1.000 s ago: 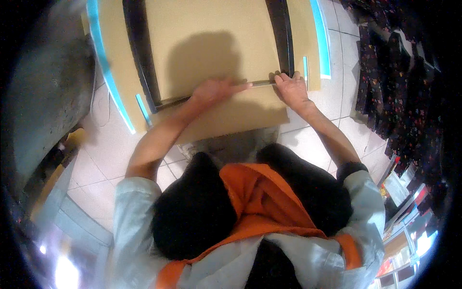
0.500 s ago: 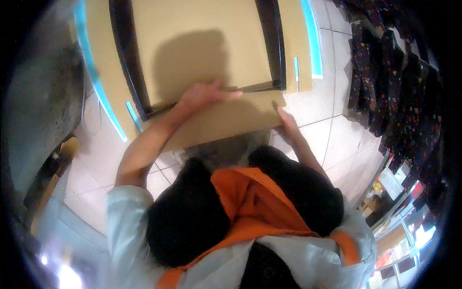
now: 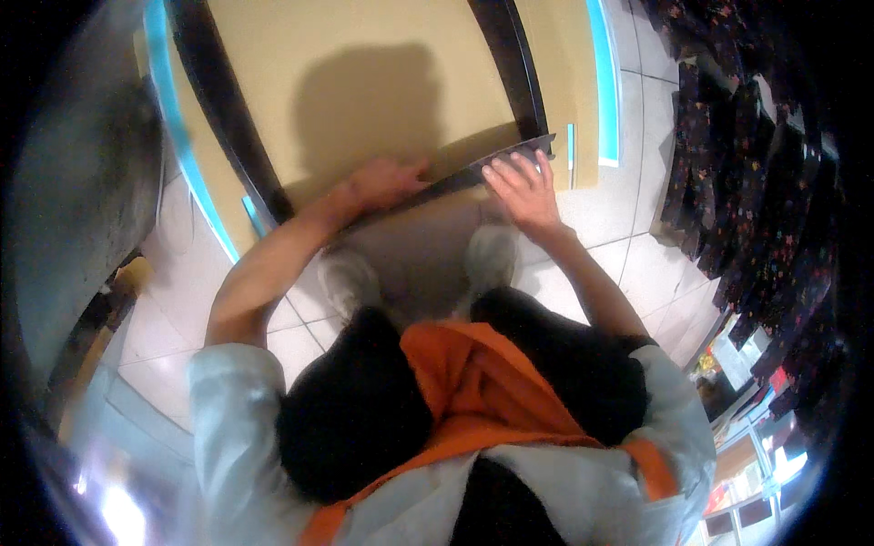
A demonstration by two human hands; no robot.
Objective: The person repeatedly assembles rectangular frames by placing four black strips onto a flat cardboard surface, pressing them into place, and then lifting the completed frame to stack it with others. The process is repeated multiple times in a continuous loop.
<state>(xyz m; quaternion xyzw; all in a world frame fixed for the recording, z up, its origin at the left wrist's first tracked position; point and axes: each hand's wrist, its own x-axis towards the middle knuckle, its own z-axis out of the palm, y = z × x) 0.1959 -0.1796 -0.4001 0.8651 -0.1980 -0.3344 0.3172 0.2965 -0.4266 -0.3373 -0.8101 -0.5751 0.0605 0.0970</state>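
Our right grip [image 3: 523, 188] lies with fingers slightly spread over the dark strip [image 3: 460, 180] along the lower edge of the cardboard panel [image 3: 264, 73]; the thumb is hidden, so we cannot tell whether it pinches. Our left grip [image 3: 382, 184] sits farther left on that edge, fingers bent, its hold unclear too. The panel fills the frame's upper middle. We judge the step in hand as folding up this edge; the next move seems to call for even pressure.

The tan board [image 3: 364, 77] is being partly shadowed, the lower left bleached by glare [image 3: 122, 517], the view's rim bent and blackened.
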